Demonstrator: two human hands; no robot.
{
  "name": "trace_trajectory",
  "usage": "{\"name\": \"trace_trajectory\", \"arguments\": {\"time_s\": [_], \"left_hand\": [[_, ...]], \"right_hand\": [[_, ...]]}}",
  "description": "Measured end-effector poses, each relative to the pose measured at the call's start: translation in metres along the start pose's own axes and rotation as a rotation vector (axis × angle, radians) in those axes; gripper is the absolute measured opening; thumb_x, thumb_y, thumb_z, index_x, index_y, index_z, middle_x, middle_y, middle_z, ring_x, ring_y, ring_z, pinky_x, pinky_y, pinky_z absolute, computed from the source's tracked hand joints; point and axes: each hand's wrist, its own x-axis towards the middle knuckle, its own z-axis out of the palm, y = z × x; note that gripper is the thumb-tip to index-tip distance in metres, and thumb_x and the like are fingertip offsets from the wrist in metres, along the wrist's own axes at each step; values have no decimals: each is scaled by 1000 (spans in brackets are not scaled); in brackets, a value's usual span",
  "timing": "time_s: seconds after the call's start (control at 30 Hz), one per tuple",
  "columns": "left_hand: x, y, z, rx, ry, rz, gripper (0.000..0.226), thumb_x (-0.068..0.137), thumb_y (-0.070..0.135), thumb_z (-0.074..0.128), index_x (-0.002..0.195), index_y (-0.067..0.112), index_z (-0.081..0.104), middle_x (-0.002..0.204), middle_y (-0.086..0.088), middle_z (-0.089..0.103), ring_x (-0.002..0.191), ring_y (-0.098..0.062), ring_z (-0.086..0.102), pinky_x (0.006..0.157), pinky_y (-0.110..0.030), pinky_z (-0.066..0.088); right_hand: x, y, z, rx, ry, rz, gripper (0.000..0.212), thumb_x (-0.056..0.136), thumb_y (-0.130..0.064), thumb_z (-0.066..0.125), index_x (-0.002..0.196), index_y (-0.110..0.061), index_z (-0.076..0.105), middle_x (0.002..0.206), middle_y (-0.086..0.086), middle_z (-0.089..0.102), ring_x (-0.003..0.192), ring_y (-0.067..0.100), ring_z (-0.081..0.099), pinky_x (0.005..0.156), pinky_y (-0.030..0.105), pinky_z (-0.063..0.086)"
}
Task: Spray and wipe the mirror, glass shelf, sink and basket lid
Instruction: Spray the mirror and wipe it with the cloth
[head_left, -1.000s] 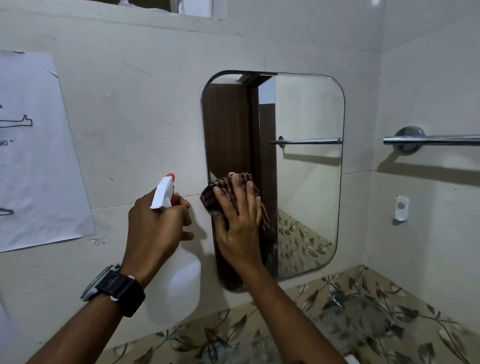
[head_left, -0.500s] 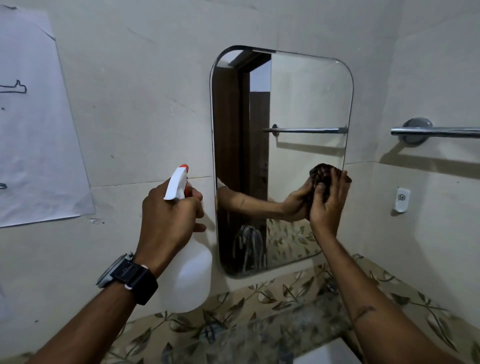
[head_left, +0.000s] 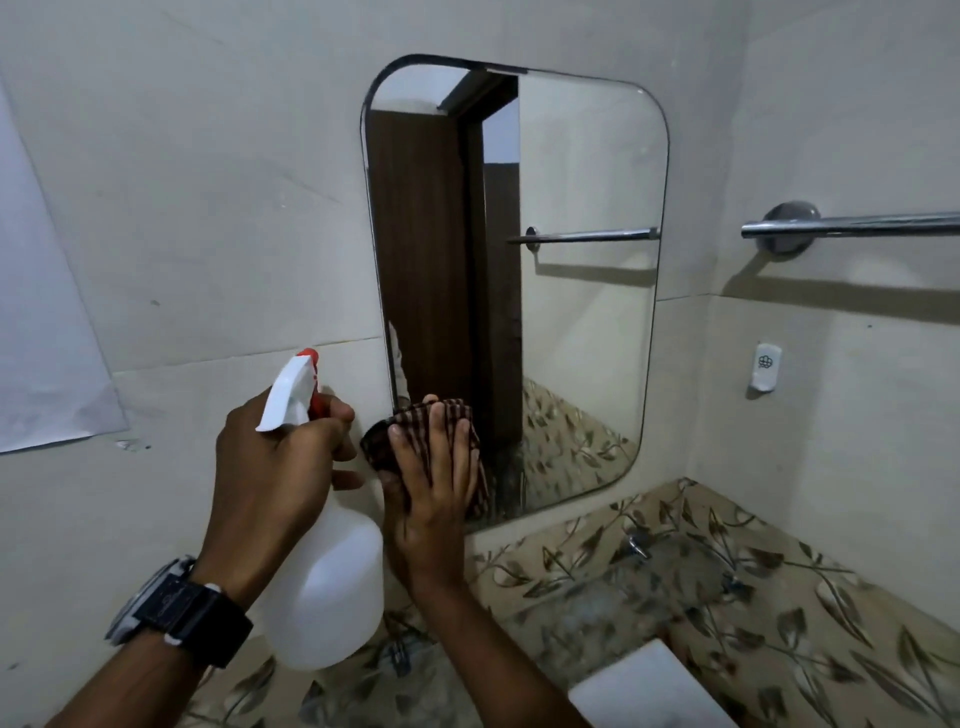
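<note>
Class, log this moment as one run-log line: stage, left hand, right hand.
stage: wiping mirror | left hand: grips spray bottle | right hand: presses cloth flat on mirror, lower-left corner

Left forearm angled up from bottom left, black watch (head_left: 182, 608) on wrist. Left hand (head_left: 275, 467) wrapped round neck of spray bottle (head_left: 327, 587), knuckles toward camera, fingers curled at trigger; couldn't tell if squeezing. Right forearm angled up from bottom middle. Right hand (head_left: 431, 499) flat, fingers straight, pressed checked cloth (head_left: 415, 421) onto lower left corner of mirror (head_left: 582, 338). Hands sat close, side by side.
</note>
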Motion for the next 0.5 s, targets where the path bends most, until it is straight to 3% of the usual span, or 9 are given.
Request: {"name": "trace_trajectory", "arguments": {"time_s": [0.1,0.2,0.4,0.5], "left_hand": [[-4,-5,2,-29,-4,-13,62,83,-16,55,84,45,63,90,-19,69,88,-41,67,70,-50,64],[-5,-8,1,-20,-4,-9,69,85,-14,56,89,55,61,92,-17,70,91,-39,68,71,-53,65],[-8,-7,-8,-13,-6,-17,88,85,-14,54,58,69,64,89,-18,67,77,-30,64,65,-45,63],[-10,-9,-10,-21,-6,-28,83,85,-14,53,54,62,66,91,-21,68,76,-30,63,64,-43,61]], "right_hand": [[4,15,-11,2,-27,-35,65,96,-17,65,154,-35,40,170,5,22,159,31,7,125,58,12],[18,49,-29,19,64,74,55,100,-23,56,152,-30,41,169,8,24,158,32,10,125,56,14],[59,171,-85,74,234,461,54,105,-53,35,154,-32,39,170,-4,21,158,24,12,122,60,24],[67,195,-97,62,223,482,50,105,-41,40,154,-29,39,169,-2,22,158,25,13,123,58,23]]}}
